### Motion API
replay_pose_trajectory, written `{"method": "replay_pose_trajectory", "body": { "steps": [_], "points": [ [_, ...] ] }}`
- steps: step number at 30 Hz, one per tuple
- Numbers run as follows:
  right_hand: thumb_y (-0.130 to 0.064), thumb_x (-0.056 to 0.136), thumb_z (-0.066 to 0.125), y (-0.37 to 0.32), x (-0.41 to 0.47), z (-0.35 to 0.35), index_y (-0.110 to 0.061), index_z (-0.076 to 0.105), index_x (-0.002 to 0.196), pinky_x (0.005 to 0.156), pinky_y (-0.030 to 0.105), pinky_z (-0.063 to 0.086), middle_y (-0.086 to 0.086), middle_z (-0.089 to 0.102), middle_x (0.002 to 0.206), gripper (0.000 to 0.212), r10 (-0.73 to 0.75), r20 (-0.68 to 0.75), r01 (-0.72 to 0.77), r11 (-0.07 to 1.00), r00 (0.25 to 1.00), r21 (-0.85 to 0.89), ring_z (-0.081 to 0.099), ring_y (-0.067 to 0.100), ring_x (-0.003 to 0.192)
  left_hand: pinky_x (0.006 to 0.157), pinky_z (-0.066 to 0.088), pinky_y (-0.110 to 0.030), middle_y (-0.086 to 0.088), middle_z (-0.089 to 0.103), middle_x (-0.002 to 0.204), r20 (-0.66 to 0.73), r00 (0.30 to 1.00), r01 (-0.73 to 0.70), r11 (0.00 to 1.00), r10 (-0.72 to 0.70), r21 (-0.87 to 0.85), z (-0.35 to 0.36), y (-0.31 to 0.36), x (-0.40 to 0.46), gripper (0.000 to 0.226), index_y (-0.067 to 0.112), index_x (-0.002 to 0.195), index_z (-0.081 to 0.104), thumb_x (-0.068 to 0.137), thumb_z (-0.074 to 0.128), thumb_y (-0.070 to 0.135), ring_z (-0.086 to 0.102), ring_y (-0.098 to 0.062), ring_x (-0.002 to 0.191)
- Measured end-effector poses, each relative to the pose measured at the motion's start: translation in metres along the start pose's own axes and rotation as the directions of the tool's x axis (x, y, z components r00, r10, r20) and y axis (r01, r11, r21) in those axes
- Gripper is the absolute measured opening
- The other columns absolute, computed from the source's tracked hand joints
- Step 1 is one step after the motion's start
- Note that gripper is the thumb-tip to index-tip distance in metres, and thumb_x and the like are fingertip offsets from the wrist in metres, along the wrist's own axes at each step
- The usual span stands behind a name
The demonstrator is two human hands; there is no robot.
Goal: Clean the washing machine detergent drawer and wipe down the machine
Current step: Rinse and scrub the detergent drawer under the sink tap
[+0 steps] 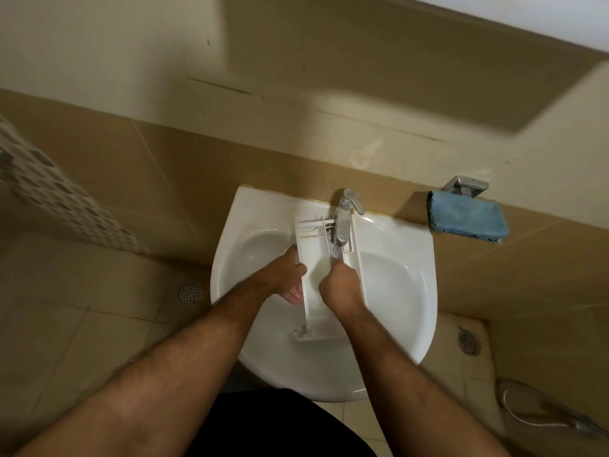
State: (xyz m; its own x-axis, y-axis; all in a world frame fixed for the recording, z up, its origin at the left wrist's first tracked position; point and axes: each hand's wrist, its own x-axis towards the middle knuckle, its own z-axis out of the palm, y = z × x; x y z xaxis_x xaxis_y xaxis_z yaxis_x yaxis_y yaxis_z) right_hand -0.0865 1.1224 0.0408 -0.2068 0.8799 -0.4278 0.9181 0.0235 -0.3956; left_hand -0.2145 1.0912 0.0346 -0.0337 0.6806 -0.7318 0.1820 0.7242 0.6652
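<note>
So the long white plastic detergent drawer (pixel 311 288) is sitting lengthwise over the white ceramic basin (pixel 395 291), far end right under the chrome tap (pixel 344 219) with water running into it. Left hand (pixel 285 275) grips the drawer's left wall, fingers wrapped under it. Right hand (pixel 339 285) is curled up down inside the drawer, can't tell if it's holding anything. Folded blue cloth (pixel 468 219) is on a metal wall holder off to the right.

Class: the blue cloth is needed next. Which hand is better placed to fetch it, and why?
Right hand: the blue cloth lies on the ledge right of the sink, while the left hand steadies the detergent drawer.
</note>
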Motion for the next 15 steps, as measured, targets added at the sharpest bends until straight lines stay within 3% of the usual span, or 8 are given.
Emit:
{"method": "replay_pose_trajectory", "body": {
  "steps": [2, 5, 12, 15],
  "points": [
    [0.006, 0.085, 0.052, -0.004, 0.004, 0.000, -0.005, 0.049, 0.134, 0.083, 0.026, 0.046, 0.014, 0.065, 0.117, 0.051, -0.053, -0.044, 0.058, 0.990, 0.998, 0.126, 0.063, 0.031, 0.107, 0.066, 0.062, -0.041, -0.025, 0.066, 0.092, -0.011, 1.000, -0.010, 1.000, 0.010, 0.009, 0.002, 0.001, 0.001, 0.059, 0.030, 0.151, 0.009, 0.102, 0.037, 0.016, 0.072, -0.036, 0.079],
    [0.009, 0.083, 0.051, 0.004, -0.003, 0.005, -0.009, 0.040, 0.142, 0.087, 0.028, 0.048, 0.015, 0.062, 0.122, 0.063, -0.084, -0.024, 0.087, 0.983, 0.996, 0.162, 0.062, 0.033, 0.106, 0.069, 0.062, -0.044, -0.027, 0.066, 0.093, -0.020, 1.000, -0.018, 1.000, 0.018, 0.007, 0.003, 0.001, -0.001, 0.059, 0.029, 0.151, 0.009, 0.101, 0.037, 0.015, 0.072, -0.038, 0.079],
    [-0.006, 0.090, 0.053, 0.022, -0.019, 0.005, -0.006, 0.057, 0.124, 0.090, 0.029, 0.049, 0.010, 0.065, 0.117, 0.034, 0.032, 0.065, -0.022, 0.988, 0.997, -0.152, 0.063, 0.026, 0.108, 0.069, 0.061, -0.048, -0.031, 0.064, 0.096, -0.021, 1.000, 0.000, 0.999, -0.001, -0.052, 0.008, -0.001, -0.005, 0.065, 0.036, 0.151, 0.004, 0.100, 0.036, 0.012, 0.070, -0.043, 0.082],
    [-0.006, 0.090, 0.054, 0.016, -0.013, -0.002, -0.008, 0.059, 0.121, 0.086, 0.027, 0.050, 0.009, 0.068, 0.113, 0.031, -0.016, 0.008, 0.017, 0.989, 1.000, -0.144, 0.065, 0.026, 0.103, 0.072, 0.060, -0.050, -0.029, 0.063, 0.096, -0.018, 1.000, -0.003, 0.998, 0.002, -0.063, 0.008, 0.000, -0.005, 0.066, 0.039, 0.151, 0.004, 0.100, 0.036, 0.012, 0.071, -0.042, 0.082]
  ]
}}
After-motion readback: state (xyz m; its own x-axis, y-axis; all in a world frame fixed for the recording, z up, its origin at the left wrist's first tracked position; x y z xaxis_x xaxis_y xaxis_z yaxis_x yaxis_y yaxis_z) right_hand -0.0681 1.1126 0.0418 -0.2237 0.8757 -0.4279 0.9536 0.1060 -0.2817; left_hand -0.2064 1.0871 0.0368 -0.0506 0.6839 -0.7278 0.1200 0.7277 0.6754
